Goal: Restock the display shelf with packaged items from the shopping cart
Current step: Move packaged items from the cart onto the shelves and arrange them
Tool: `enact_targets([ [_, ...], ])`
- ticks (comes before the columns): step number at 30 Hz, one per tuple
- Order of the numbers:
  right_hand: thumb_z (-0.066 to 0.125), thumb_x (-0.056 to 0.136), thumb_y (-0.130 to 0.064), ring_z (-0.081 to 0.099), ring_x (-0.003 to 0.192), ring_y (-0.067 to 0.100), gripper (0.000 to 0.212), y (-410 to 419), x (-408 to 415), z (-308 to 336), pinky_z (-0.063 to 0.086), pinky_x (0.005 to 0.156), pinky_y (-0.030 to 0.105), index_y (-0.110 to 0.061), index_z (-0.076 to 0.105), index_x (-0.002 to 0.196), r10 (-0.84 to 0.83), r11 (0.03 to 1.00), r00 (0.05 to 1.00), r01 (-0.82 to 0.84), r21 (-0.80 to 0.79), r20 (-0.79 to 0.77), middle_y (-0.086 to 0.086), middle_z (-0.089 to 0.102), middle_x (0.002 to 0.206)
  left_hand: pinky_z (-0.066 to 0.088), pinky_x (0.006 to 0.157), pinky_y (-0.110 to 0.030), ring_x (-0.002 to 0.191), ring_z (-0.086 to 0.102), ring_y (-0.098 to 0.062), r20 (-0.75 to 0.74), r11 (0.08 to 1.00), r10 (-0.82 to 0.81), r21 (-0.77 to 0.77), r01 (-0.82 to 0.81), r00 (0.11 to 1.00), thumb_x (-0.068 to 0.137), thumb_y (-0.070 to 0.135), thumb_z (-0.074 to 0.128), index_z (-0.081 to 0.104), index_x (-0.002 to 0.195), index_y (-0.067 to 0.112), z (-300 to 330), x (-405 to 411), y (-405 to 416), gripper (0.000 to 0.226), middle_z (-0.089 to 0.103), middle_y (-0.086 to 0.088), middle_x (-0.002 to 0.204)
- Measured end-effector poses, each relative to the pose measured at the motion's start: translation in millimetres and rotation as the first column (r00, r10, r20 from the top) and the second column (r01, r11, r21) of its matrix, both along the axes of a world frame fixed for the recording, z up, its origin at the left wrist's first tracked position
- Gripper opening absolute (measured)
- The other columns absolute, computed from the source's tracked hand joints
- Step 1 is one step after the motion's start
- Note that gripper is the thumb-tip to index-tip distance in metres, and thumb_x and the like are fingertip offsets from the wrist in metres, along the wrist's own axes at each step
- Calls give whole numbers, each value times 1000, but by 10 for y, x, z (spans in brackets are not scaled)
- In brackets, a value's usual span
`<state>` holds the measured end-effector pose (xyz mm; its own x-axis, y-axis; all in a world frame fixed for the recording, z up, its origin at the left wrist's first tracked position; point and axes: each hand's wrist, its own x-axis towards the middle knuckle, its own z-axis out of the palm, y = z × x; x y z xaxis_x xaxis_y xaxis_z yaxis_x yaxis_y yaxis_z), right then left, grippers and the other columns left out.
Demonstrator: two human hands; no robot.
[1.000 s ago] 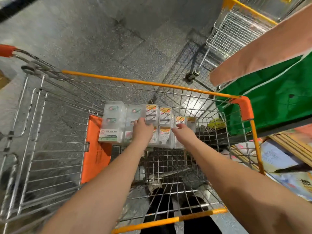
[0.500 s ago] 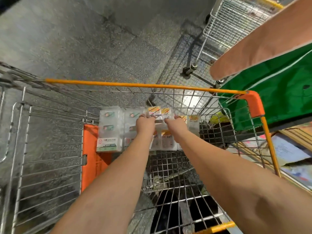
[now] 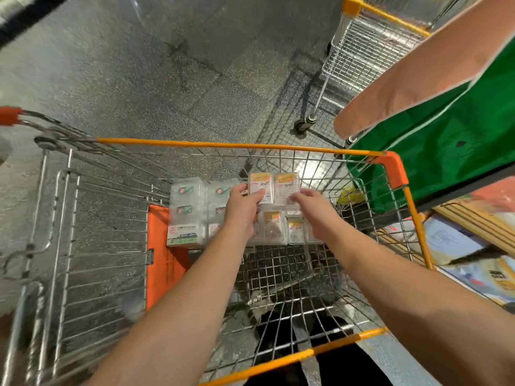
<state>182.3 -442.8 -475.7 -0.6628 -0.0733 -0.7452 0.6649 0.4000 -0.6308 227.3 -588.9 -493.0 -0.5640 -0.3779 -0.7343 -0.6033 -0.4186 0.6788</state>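
Inside the orange-rimmed shopping cart (image 3: 393, 168), clear plastic packages (image 3: 186, 213) stand stacked against its far wall. Just above that stack, the left hand (image 3: 242, 207) pinches two orange-labelled packs (image 3: 274, 188); the right hand (image 3: 312, 207) hovers relaxed beside them, holding nothing. They look light, stiff and slick, probably best gripped by the edges.

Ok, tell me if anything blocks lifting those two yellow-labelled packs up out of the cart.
Nothing visible does. The left hand grips the two yellow-labelled packs, raised above the stacked packs; the right hand is at their right side. The shopping cart is open on top, with only its wire walls around them.
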Motion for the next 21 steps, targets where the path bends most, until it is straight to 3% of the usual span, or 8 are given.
enact_targets([
  [1, 61, 90, -24, 55, 107, 21, 32, 114, 46, 104, 50, 87, 39, -17, 59, 121, -15, 999, 1000, 14, -29, -7, 2, 57, 127, 55, 62, -32, 82, 68, -17, -20, 1000, -3, 10, 3, 1000, 90, 13, 67, 48, 119, 22, 102, 46, 58, 35, 66, -1, 105],
  [3, 62, 90, -25, 54, 110, 22, 16, 330, 103, 346, 44, 100, 47, -20, 64, 105, -80, 993, 997, 78, -94, -16, 3, 59, 124, 56, 71, -35, 82, 67, -15, -64, 999, -39, 16, 40, 997, 90, 14, 67, 48, 120, 23, 297, 117, 206, 36, 65, 1, 103],
  [5, 60, 93, -22, 55, 103, 20, 8, 518, 155, 589, 45, 92, 37, -19, 64, 99, -120, 982, 992, 114, -152, -29, 1, 62, 115, 55, 88, -46, 93, 68, -21, -117, 997, -65, 41, 70, 991, 89, 16, 68, 49, 126, 23, 464, 165, 376, 42, 67, -1, 109],
  [6, 60, 93, -20, 55, 101, 18, 6, 653, 177, 730, 44, 85, 32, -19, 64, 97, -144, 976, 988, 133, -171, -57, -1, 63, 111, 53, 92, -48, 97, 68, -22, -146, 994, -93, 50, 101, 985, 89, 16, 68, 49, 127, 24, 590, 164, 498, 43, 67, -2, 111],
  [9, 62, 89, -15, 57, 94, 18, 8, 954, 193, 1023, 40, 84, 32, -21, 67, 93, -211, 959, 967, 178, -222, -139, -2, 70, 97, 50, 97, -49, 100, 68, -22, -240, 988, -126, 59, 144, 963, 88, 17, 68, 49, 133, 22, 875, 121, 783, 48, 68, -2, 116],
  [15, 55, 96, -18, 56, 76, 8, 20, 1821, 278, 1621, 34, 65, 27, -17, 66, 113, -286, 927, 915, 189, -325, -285, -6, 72, 93, 53, 87, -41, 99, 68, -17, -374, 944, -327, -84, 320, 868, 88, 25, 68, 53, 126, 27, 1504, -108, 1532, 41, 70, 0, 114],
  [19, 59, 92, -21, 60, 72, 10, 11, 2488, 335, 1898, 40, 67, 30, -15, 66, 97, -365, 906, 856, 238, -349, -366, -6, 71, 81, 56, 89, -44, 100, 68, -19, -450, 884, -466, -200, 423, 762, 89, 25, 66, 55, 126, 21, 1807, -232, 2186, 39, 69, -1, 113],
  [21, 63, 85, -27, 58, 72, 15, 21, 2878, 376, 2027, 42, 64, 33, -13, 65, 101, -382, 903, 838, 248, -352, -390, 2, 67, 86, 55, 91, -46, 102, 68, -19, -453, 851, -525, -262, 455, 720, 85, 34, 67, 56, 131, 21, 1923, -292, 2592, 49, 69, 1, 115],
])
